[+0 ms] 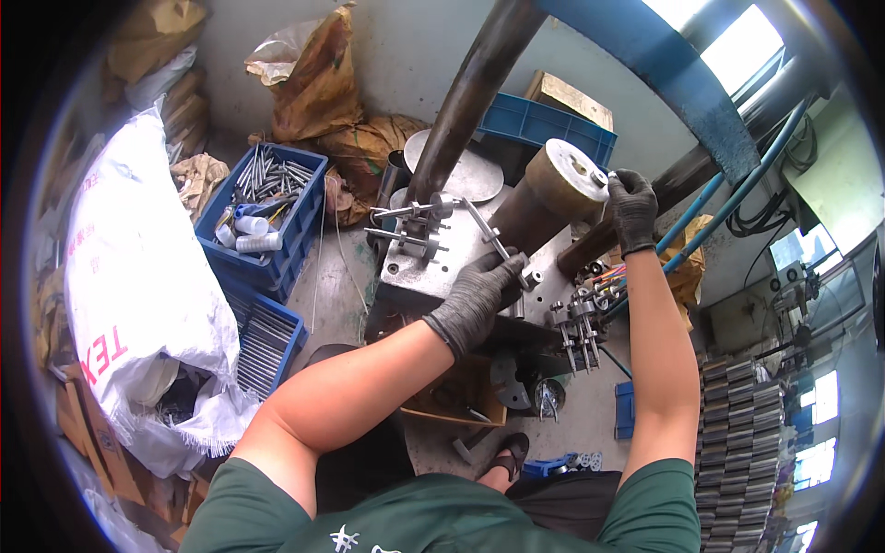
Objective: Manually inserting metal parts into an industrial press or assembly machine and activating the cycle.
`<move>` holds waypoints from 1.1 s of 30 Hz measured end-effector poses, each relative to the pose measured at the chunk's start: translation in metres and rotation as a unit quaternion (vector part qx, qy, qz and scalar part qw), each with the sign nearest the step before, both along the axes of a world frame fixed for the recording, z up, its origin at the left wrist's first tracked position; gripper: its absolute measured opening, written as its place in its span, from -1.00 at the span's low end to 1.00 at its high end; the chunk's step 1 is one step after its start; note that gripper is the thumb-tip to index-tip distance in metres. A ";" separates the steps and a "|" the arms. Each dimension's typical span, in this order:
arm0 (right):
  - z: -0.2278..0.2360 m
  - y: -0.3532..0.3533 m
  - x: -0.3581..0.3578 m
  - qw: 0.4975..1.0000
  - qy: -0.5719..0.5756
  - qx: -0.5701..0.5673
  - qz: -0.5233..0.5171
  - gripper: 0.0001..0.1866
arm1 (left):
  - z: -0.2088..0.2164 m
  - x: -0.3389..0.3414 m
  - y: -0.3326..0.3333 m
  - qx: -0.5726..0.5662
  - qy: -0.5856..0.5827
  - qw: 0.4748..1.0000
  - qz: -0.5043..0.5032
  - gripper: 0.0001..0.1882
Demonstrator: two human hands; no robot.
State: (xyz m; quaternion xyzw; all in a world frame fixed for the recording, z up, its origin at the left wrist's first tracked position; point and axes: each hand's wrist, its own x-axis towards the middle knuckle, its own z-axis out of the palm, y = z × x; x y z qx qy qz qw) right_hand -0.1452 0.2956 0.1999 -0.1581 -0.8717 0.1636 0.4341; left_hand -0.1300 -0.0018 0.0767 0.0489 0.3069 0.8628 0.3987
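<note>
The left hand [479, 300], in a dark grey knit glove, has its fingers curled closed around the lower end of a slim silver metal rod [486, 228] at the centre of the frame. Gripping it by one end leaves the rest standing free, slanting toward the upper left; the fingers hide how the end is shaped.

The right hand [634, 210], gloved alike, is raised right of centre, its fingertips drawn nearly together on what seems a small silver metal piece [603, 179], at the rim of the pale round top of a thick brown steel cylinder [527, 210]. The cylinder probably serves as a raised support, since it stands on the pale metal counter [447, 264] with its top near hand height.

A cluster of silver metal fittings with thin pins [419, 226] sits at the counter's left side, and similar silver pinned fittings [576, 323] are grouped below right of centre, both likely kept within reach. At upper left, a blue plastic crate [300, 217] keeps loose grey metal rods [267, 175] together.
</note>
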 end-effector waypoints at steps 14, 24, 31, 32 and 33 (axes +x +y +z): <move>0.009 -0.006 -0.004 0.983 -0.135 0.122 -0.018 -0.61 | -0.008 0.013 0.013 -0.071 0.054 0.992 -0.088 -0.74; 0.004 -0.074 0.193 0.976 -0.198 -0.010 0.086 -0.64 | 0.011 0.045 0.024 -0.087 0.168 0.982 0.002 -0.60; -0.087 -0.119 0.308 0.936 -0.291 -0.077 0.184 -0.68 | 0.037 0.036 0.066 0.008 0.333 0.935 0.122 -0.55; -0.094 -0.119 0.313 0.917 -0.356 -0.088 0.158 -0.69 | 0.047 0.024 0.075 0.091 0.333 0.933 0.099 -0.56; -0.100 -0.119 0.316 0.928 -0.313 -0.084 0.184 -0.69 | 0.058 0.009 0.085 0.093 0.372 0.918 0.099 -0.61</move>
